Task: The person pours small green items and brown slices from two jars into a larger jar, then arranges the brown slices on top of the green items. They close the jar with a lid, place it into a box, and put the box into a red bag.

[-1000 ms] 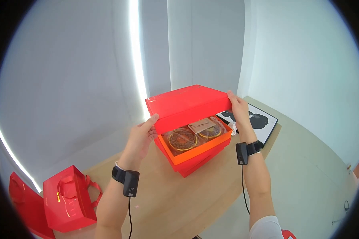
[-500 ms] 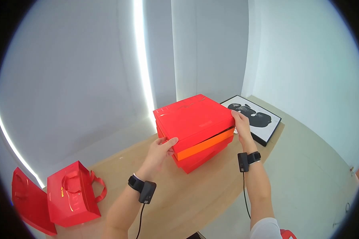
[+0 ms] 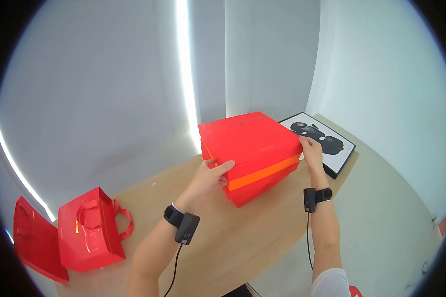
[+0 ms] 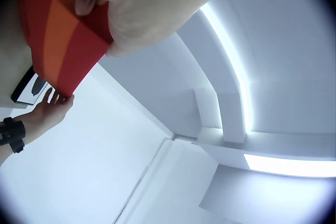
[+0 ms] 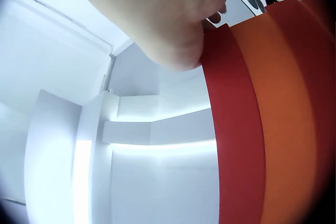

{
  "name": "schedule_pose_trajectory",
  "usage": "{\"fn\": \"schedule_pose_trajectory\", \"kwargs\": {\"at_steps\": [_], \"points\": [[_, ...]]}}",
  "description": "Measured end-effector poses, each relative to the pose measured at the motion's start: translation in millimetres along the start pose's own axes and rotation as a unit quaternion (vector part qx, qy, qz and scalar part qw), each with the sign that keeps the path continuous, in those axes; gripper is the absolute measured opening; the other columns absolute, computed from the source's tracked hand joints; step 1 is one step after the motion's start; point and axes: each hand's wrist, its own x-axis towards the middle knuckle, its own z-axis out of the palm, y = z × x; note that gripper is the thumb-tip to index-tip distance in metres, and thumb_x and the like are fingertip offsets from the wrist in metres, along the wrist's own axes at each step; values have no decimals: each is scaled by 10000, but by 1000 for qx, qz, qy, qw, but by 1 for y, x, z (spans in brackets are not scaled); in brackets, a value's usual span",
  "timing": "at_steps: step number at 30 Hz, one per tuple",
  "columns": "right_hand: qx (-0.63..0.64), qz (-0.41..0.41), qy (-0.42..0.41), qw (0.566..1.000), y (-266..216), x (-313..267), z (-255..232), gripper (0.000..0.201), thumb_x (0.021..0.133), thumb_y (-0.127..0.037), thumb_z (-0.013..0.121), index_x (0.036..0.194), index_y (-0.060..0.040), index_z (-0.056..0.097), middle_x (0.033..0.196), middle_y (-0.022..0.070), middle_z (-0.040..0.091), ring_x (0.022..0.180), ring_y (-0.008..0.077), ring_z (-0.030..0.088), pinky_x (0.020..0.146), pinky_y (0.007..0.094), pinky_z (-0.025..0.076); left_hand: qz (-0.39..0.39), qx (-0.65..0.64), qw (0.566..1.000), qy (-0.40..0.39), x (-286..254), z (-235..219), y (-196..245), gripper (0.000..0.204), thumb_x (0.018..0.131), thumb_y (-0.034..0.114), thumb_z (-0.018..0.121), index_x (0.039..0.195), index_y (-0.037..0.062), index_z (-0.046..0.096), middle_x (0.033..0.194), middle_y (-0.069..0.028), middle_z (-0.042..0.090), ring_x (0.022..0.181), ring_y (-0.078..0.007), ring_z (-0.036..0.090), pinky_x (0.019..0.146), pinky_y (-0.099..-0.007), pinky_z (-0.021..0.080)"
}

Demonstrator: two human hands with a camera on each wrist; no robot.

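Observation:
A red lid (image 3: 252,141) covers most of an orange-sided gift box (image 3: 265,172), which sits on another red box (image 3: 267,187) turned at a slight angle. An orange band shows below the lid's near side. At the near left corner my left hand (image 3: 205,180) holds the lid, thumb along its edge. My right hand (image 3: 312,152) pinches the lid's right corner. In the right wrist view, the lid's red wall (image 5: 236,129) runs alongside the orange wall (image 5: 283,119). The box's contents are hidden.
Two red gift bags stand at the table's left end, one with ribbon handles (image 3: 91,230) and one farther left (image 3: 37,242). A framed black-and-white picture (image 3: 339,158) lies behind my right hand. A grey wall (image 3: 109,89) rises behind the wooden table (image 3: 223,247).
Both hands have lowered the lid over the open box, hiding the round containers and the card inside. Since half a second ago the lid sits about the same, and the head view has shifted slightly.

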Motion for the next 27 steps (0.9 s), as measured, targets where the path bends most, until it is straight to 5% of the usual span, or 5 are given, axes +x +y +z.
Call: {"fn": "schedule_pose_trajectory", "kwargs": {"at_steps": [8, 14, 20, 27], "points": [[81, 3, -4, 997, 24, -1, 2, 507, 1129, -399, 575, 1321, 48, 719, 1226, 147, 768, 1125, 215, 684, 1003, 350, 505, -14, -17, 997, -71, 12, -5, -10, 664, 1006, 373, 803, 1466, 0, 504, 1064, -80, 699, 959, -182, 681, 906, -346, 560], [72, 28, -7, 997, 19, -2, 4, 510, 1122, -403, 583, 1264, 63, 733, 1149, 140, 768, 1059, 205, 673, 957, 351, 508, -121, -42, 992, 1, -16, 16, 8, 638, 1011, 403, 783, 1399, -14, 497, 935, -110, 648, 914, -279, 731, 868, -429, 634], [104, 62, -35, 992, 23, -3, -1, 476, 1088, -354, 609, 1197, 87, 752, 1061, 113, 759, 991, 189, 651, 908, 350, 503, -48, -13, 999, 7, -10, 15, 0, 678, 1011, 428, 774, 1400, -32, 463, 958, -117, 633, 853, -294, 738, 807, -465, 660], [108, 46, -24, 993, 39, -10, 4, 485, 1084, -351, 627, 1298, 68, 741, 1196, 130, 769, 1098, 203, 673, 983, 343, 500, -42, 79, 996, 4, -2, 7, -12, 796, 1016, 480, 752, 1513, -40, 411, 908, -96, 632, 750, -226, 700, 679, -390, 601]]}}
